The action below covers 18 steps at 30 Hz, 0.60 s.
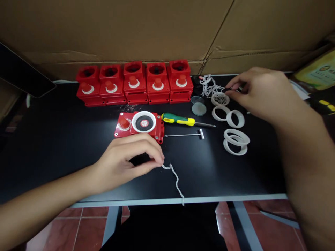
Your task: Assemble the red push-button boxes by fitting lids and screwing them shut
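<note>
My left hand is closed in a pinch on one end of a white chain, which trails across the black table to its front edge. Just beyond that hand lies a red box with a white ring and a red button on its face. My right hand reaches to the back right with its fingertips pinched over a white ring holding small metal pieces; what the fingers grip is too small to name. A tangle of white chains lies beside it.
Several red boxes stand in a row at the back against cardboard. A green and yellow screwdriver, a metal T-key, two clear discs and loose white rings lie on the table.
</note>
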Available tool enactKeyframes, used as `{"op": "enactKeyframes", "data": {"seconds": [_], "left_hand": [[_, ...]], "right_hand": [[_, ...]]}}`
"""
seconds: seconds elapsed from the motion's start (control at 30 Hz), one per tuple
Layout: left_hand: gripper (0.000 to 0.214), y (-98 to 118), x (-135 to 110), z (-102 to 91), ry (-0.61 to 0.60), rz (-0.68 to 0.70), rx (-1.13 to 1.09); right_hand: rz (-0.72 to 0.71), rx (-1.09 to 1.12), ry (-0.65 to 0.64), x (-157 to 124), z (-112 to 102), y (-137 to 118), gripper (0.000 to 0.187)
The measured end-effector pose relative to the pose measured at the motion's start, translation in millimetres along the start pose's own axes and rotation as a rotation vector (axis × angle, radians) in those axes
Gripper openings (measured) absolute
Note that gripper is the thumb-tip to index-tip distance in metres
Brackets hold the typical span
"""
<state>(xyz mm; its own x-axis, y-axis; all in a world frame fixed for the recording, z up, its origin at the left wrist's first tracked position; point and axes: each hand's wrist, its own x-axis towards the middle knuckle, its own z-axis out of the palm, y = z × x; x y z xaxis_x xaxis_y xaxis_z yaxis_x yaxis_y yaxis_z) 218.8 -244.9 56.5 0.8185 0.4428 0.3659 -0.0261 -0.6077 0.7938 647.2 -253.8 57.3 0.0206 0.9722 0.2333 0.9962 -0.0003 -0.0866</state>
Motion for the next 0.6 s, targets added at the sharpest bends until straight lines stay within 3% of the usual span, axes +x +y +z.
{"op": "enactKeyframes", "data": {"seconds": [0.23, 0.6], "left_hand": [[0.012, 1.9, -3.1, -1.0, 0.012, -0.087, -0.055], [0.011, 1.4, -1.2, -1.9, -0.013, -0.043, -0.01]], "right_hand": [[-0.03, 0.013, -0.032, -3.5, 1.8, -10.9, 0.02], [0.025, -0.01, -0.07, 1.0, 10.0, -17.5, 0.026]]}}
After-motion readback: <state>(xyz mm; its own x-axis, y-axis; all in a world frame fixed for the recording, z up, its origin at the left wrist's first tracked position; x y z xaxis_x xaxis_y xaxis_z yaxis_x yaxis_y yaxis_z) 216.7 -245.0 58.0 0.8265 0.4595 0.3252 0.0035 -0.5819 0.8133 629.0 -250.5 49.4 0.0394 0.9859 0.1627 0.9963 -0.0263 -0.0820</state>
